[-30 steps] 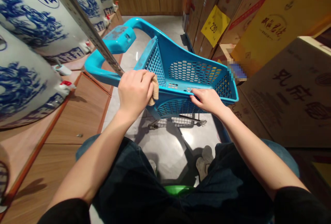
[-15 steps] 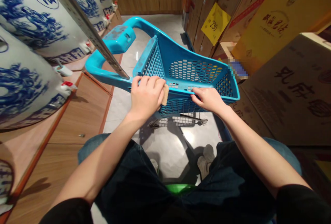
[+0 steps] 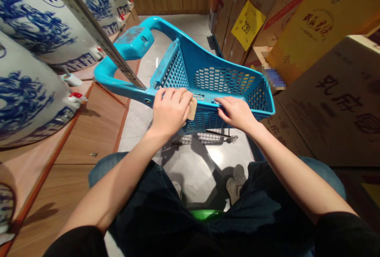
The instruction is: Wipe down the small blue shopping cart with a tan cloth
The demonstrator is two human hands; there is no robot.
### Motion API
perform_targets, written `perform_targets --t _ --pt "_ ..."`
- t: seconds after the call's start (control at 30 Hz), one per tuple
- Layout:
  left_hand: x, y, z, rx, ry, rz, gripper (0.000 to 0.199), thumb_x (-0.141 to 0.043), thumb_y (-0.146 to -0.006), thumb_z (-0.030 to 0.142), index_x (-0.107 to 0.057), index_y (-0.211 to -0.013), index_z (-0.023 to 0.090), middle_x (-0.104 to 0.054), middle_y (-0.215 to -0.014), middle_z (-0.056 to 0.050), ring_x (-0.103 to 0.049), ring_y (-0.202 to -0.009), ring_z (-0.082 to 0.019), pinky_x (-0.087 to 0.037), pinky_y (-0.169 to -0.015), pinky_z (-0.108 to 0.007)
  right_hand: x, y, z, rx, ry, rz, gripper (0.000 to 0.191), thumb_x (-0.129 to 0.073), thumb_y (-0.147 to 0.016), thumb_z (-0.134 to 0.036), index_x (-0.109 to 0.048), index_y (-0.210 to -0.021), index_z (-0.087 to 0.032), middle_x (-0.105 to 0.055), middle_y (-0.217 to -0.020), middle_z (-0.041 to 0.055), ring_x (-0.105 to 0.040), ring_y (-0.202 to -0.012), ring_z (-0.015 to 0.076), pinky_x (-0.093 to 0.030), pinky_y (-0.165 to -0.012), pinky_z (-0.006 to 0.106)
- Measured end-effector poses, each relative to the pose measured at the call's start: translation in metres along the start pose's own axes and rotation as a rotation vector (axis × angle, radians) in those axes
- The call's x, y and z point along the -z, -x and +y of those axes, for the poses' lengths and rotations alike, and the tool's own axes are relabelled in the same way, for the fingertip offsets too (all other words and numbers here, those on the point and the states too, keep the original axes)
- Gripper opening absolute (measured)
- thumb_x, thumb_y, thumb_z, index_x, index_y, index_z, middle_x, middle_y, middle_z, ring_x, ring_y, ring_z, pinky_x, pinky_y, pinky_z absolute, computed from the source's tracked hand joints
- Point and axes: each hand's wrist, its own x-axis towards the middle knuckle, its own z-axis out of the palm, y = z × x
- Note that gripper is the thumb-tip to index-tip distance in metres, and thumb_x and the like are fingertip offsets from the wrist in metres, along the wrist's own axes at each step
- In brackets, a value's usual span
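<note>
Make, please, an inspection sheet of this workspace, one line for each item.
Surface: pale, shiny floor under the cart, with shadows.
Things: blue cart, grey marks near its handle; beige cloth at its near rim.
Clutter: boxes and a yellow bag at right; green item between the legs, partly hidden.
Hands: left hand holds the cloth; right hand is at the rim, grip unclear.
Cables: nothing seen.
Surroundings: blue-and-white jars at left; metal pole slants over the handle.
</note>
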Motion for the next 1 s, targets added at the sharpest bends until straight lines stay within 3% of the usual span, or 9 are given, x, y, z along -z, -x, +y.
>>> perform_targets --t 0.13,0.27,0.4,0.53,0.7,0.83,0.9,1.0 --pt "-0.015 0.003 0.020 -0.206 0.016 -0.040 0.031 -0.051 -0.103 0.018 -0.070 -0.128 0.021 -0.071 -0.139 -0.015 -0.065 -0.124 -0.030 -0.049 -0.107 -0.052 -0.004 -0.001 -0.013 0.084 -0.169 0.135 0.056 -0.049 -0.097 -0.021 -0.051 -0.152 -0.011 -0.068 -0.135 0.0200 -0.067 -0.119 0.0321 -0.057 -0.099 0.047" --pt "-0.019 0.005 0.017 -0.310 0.108 -0.047 0.037 -0.047 -0.105 0.016 -0.065 -0.137 0.020 -0.068 -0.143 -0.016 -0.061 -0.134 -0.030 -0.050 -0.112 -0.051 -0.008 -0.003 -0.029 0.186 -0.348 0.246 0.070 -0.052 -0.098 -0.027 -0.034 -0.165 -0.018 -0.052 -0.159 0.0171 -0.050 -0.147 0.0308 -0.048 -0.119 0.052" --pt "-0.017 0.004 0.010 -0.255 0.224 -0.037 0.036 -0.042 -0.106 0.015 -0.065 -0.133 0.020 -0.070 -0.137 -0.014 -0.065 -0.131 -0.024 -0.050 -0.116 -0.048 -0.010 -0.005 -0.037 0.176 -0.398 0.238 0.072 -0.057 -0.100 -0.035 -0.033 -0.166 -0.023 -0.053 -0.159 0.0146 -0.053 -0.144 0.0318 -0.050 -0.115 0.051" --pt "-0.014 0.004 0.008 -0.250 0.242 -0.022 0.029 -0.046 -0.105 0.017 -0.067 -0.123 0.018 -0.073 -0.129 -0.013 -0.067 -0.126 -0.023 -0.051 -0.115 -0.047 -0.008 -0.008 -0.042 0.121 -0.395 0.227 0.055 -0.057 -0.102 -0.038 -0.050 -0.155 -0.023 -0.063 -0.145 0.0148 -0.065 -0.125 0.0303 -0.057 -0.098 0.045" --pt "-0.003 0.002 -0.004 -0.124 0.143 0.014 0.026 -0.051 -0.099 0.020 -0.071 -0.114 0.020 -0.076 -0.120 -0.010 -0.068 -0.120 -0.027 -0.046 -0.116 -0.053 -0.002 -0.016 -0.035 0.083 -0.378 0.256 0.030 -0.051 -0.098 -0.022 -0.067 -0.124 -0.019 -0.071 -0.115 0.0121 -0.068 -0.103 0.0263 -0.056 -0.088 0.039" --pt "0.004 -0.001 -0.016 0.045 0.059 0.082 0.028 -0.051 -0.096 0.018 -0.073 -0.113 0.021 -0.078 -0.109 -0.009 -0.069 -0.107 -0.028 -0.045 -0.111 -0.054 0.000 -0.021 -0.028 0.023 -0.264 0.273 0.017 -0.056 -0.086 -0.016 -0.067 -0.099 -0.019 -0.069 -0.093 0.0102 -0.065 -0.087 0.0262 -0.056 -0.079 0.039" --pt "0.004 -0.002 -0.018 0.077 0.043 0.074 0.029 -0.050 -0.096 0.019 -0.074 -0.113 0.021 -0.078 -0.104 -0.009 -0.069 -0.100 -0.027 -0.045 -0.108 -0.053 -0.004 -0.022 -0.032 0.046 -0.270 0.285 0.020 -0.056 -0.087 -0.016 -0.069 -0.103 -0.018 -0.072 -0.100 0.0124 -0.068 -0.093 0.0269 -0.059 -0.083 0.041" --pt "0.001 -0.002 -0.015 0.079 0.023 0.057 0.030 -0.049 -0.098 0.021 -0.074 -0.114 0.021 -0.078 -0.105 -0.009 -0.069 -0.097 -0.027 -0.045 -0.106 -0.050 -0.013 -0.025 -0.043 0.146 -0.374 0.311 0.036 -0.048 -0.098 -0.016 -0.069 -0.126 -0.019 -0.071 -0.133 0.0139 -0.066 -0.124 0.0262 -0.058 -0.106 0.045"
